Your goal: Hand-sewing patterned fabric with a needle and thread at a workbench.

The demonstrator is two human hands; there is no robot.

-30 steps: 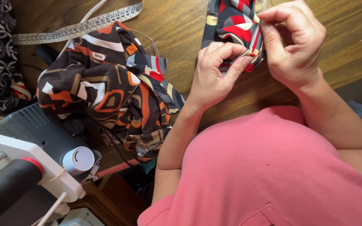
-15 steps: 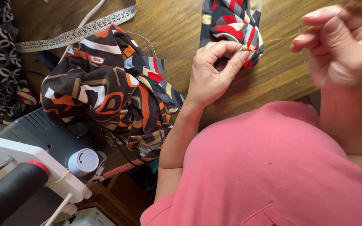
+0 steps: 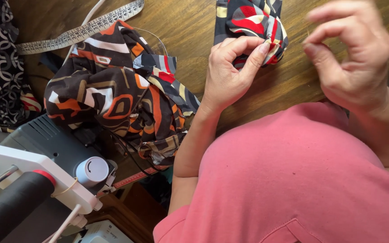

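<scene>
Left hand (image 3: 230, 72) pinching edge of red-black patterned fabric piece (image 3: 253, 20), pressing it on wooden surface (image 3: 190, 31). Right hand (image 3: 350, 58) hovering raised beside it, fingertips pinched together, blurred. Orange-brown patterned fabric heap (image 3: 113, 94) lying left, measuring tape (image 3: 77, 31) above it, sewing machine (image 3: 37, 180) sitting at lower left.

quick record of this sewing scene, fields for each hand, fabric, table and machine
left hand: left hand pinches the edge of the red and black fabric piece
right hand: right hand raised above the table, fingertips pinched together; what they hold is too fine to tell
other fabric: orange and brown fabric heap
table: wooden table with tape measure
machine: sewing machine, lower left
</scene>
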